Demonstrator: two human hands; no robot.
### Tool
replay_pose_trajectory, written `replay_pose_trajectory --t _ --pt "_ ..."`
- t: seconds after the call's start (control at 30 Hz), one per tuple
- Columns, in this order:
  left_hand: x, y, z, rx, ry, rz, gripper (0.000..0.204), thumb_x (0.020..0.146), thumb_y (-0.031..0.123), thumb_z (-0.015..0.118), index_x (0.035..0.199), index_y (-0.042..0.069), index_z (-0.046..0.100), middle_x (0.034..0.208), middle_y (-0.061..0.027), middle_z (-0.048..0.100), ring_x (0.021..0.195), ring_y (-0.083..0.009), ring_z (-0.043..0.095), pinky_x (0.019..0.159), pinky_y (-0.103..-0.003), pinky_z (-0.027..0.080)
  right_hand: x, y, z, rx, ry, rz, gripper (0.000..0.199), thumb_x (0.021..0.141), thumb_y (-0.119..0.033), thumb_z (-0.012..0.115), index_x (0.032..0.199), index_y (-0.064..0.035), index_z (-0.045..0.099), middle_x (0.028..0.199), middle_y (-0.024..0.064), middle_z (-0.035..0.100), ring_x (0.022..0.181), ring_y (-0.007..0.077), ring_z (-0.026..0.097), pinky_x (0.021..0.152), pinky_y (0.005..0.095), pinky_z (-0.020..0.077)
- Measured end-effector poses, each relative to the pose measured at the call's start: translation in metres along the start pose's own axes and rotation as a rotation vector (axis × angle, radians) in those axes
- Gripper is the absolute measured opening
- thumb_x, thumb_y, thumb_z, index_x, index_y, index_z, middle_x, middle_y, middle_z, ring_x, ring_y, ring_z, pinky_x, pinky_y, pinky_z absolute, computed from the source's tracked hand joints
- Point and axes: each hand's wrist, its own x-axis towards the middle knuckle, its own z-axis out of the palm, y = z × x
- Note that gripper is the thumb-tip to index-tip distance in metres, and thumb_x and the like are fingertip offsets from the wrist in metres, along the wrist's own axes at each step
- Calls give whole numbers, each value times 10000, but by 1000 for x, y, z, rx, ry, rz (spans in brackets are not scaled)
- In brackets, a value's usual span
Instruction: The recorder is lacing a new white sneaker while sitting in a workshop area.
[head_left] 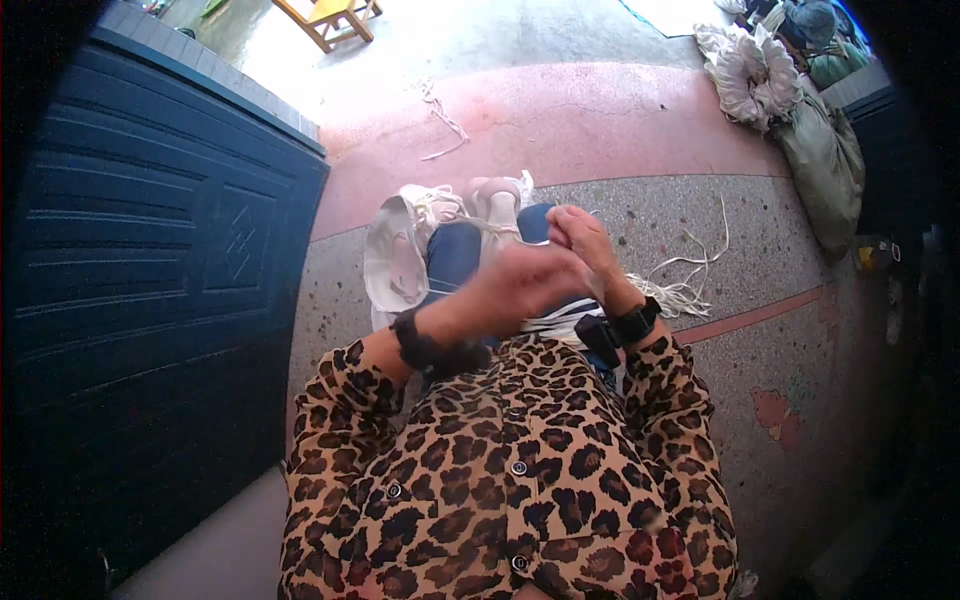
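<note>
White cord strands (558, 322) lie on lap at 6 o'clock from blurred left hand (532, 282) and curled-fingered right hand (588, 243), grip can't tell; looks partway, loose cord pile (678, 298) at 4 o'clock seemingly left.

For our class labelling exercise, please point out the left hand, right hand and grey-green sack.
Left hand (535, 278): head view, middle of the hand.
Right hand (590, 245): head view, middle of the hand.
Grey-green sack (826, 178): head view, middle of its side.
</note>
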Motion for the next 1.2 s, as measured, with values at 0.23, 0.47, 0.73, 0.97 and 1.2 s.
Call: replay_pose_trajectory --t 0.23,0.47,0.73,0.97,1.2 --pt "-10 -37 -30 -253 515 -463 263 1016 267 587 891 46 658 670 56 516 544 -14 419 478 -185 319 23 4 48 -245 -55 -431 297 995 -246 611 1098 14 710 987 53 695 923 101 608 825 256 479" --pt "-21 -52 -23 -140 523 -431 260 1028 245 567 922 29 667 697 62 523 599 -14 436 521 -189 341 28 21 61 -311 -45 -440 320 1000 -239 601 1138 35 690 972 56 695 913 108 601 807 260 473" --pt "-28 -82 -48 233 447 -255 252 995 202 573 1038 -16 693 877 -61 705 835 -148 631 743 -291 496 23 18 53 -463 -2 -650 242 988 -195 619 1055 22 703 932 65 697 889 113 612 777 260 479" --pt "12 -225 -86 793 -70 -247 261 837 238 645 984 40 732 950 -204 706 866 -364 673 796 -438 515 -3 -50 57 -442 -257 -563 236 1016 -193 577 1047 7 699 865 32 690 802 94 619 739 246 497" --pt "30 -256 -73 506 -119 -90 250 757 207 687 826 -32 695 797 -190 697 784 -317 679 727 -417 515 -31 -112 92 -607 -400 -625 223 1028 -152 547 1104 25 658 869 74 685 792 128 644 732 281 535"
